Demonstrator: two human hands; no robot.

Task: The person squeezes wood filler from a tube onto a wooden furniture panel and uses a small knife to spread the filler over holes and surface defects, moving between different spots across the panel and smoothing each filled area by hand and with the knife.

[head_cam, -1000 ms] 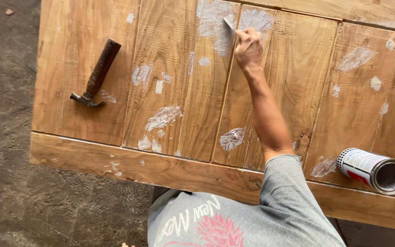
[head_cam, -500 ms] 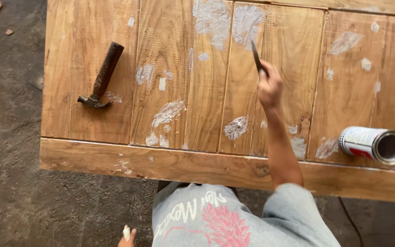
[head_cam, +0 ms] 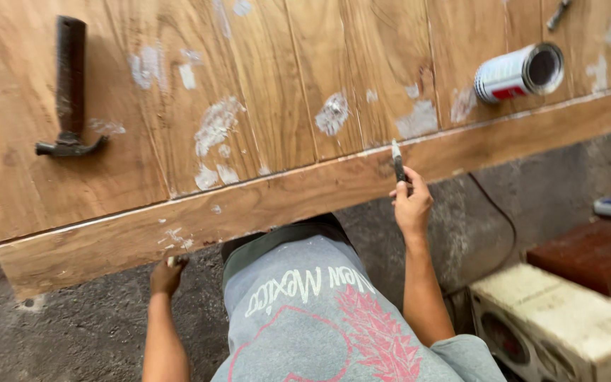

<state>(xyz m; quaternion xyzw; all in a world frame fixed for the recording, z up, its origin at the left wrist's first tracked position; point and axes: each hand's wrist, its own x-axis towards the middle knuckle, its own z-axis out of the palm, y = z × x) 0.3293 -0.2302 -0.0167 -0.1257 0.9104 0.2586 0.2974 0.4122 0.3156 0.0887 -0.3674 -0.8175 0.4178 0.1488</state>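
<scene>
Fingers of my right hand [head_cam: 411, 205] are closing round the dark handle of a narrow metal-bladed putty knife [head_cam: 397, 161], and I am holding its pale tip against the seam where the boards meet the front rail of the broad brown wooden panel [head_cam: 305, 92]. My left hand [head_cam: 166, 274] is curling shut just under the lower edge of that rail, gripping a small pale lump that I cannot make out. I am looking down over a grey printed shirt [head_cam: 319, 318] between my two arms.

Whitish filler patches [head_cam: 215, 127] are showing across several boards, most of them near the rail. A dark-handled claw hammer [head_cam: 70, 92] is lying flat on the panel far to the left, well apart from both hands. A white and red cylindrical tin can [head_cam: 518, 71] is lying on its side near the right edge, its open mouth facing right. A dusty cream-coloured box [head_cam: 553, 325] is sitting on the floor at lower right.
</scene>
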